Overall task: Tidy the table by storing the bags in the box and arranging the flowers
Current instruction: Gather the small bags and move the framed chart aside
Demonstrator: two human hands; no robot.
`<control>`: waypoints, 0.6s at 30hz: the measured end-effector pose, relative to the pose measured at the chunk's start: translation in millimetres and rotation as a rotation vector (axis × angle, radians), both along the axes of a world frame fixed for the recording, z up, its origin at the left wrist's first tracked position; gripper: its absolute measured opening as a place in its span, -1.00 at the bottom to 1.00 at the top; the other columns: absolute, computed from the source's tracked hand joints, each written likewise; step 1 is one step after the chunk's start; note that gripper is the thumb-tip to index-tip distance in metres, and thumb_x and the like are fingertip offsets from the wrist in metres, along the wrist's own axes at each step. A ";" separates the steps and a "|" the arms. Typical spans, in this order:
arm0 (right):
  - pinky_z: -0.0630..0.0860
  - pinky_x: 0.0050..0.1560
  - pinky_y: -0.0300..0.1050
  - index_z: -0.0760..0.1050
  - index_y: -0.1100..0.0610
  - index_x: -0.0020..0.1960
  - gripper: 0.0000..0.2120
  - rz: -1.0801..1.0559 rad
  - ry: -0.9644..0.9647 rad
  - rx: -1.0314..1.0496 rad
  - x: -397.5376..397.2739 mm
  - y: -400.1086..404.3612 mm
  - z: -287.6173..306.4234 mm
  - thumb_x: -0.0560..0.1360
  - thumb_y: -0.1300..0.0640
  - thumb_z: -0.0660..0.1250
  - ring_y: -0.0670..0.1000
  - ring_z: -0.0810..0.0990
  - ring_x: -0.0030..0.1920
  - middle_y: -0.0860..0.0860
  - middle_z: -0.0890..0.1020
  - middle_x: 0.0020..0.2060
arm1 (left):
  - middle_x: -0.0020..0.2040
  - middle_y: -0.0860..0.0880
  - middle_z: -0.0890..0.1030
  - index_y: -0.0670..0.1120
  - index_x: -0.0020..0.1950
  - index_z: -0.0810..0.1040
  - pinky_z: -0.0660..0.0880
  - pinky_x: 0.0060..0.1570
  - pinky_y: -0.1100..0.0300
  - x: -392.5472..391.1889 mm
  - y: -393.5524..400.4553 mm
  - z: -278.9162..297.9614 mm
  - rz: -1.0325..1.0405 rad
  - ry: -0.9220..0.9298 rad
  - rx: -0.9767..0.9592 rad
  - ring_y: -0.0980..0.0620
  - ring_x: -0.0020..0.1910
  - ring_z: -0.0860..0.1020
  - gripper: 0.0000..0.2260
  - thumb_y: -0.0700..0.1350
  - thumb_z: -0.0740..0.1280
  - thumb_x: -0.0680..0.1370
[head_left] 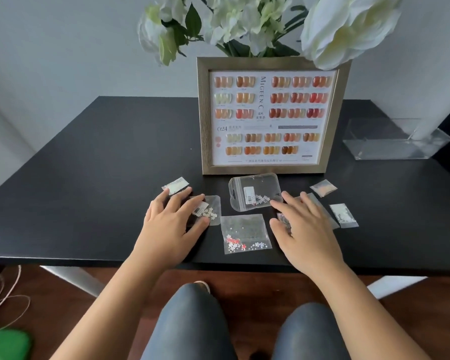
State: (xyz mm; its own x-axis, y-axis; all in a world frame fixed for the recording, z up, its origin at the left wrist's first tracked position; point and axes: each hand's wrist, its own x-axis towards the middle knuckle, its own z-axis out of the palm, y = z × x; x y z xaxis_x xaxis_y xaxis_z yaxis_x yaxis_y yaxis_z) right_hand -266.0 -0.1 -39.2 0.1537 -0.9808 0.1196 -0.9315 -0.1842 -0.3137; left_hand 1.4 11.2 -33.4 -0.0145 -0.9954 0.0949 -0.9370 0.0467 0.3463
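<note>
While both hands (174, 219) (300, 224) spread flat, bags (246, 233) lie scattered

The right hand (305, 227) covers most of a clear bag (322, 207); at twelve o'clock the white flowers (244, 19) are cropped, their vase hidden behind the framed chart (268, 115)

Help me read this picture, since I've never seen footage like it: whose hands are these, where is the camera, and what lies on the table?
A camera worn on a person's head looks down at their bare hands. The left hand and right hand rest flat on small clear bags of tiny flower beads scattered on a black table; neither grips anything yet. Behind stand a framed nail-colour chart and white flowers. An empty clear box sits at the far right.
</note>
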 end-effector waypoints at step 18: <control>-0.16 0.48 0.27 0.19 -0.12 0.49 -0.46 -0.083 -0.244 -0.039 -3.4 -1.6 8.8 0.55 -0.05 0.24 0.06 -0.06 0.55 -0.08 0.31 0.48 | 0.52 0.12 0.23 0.20 0.43 0.36 0.27 0.36 -0.12 2.5 4.6 -1.2 0.046 0.067 -0.133 -0.05 0.44 0.18 -0.53 0.26 0.20 0.53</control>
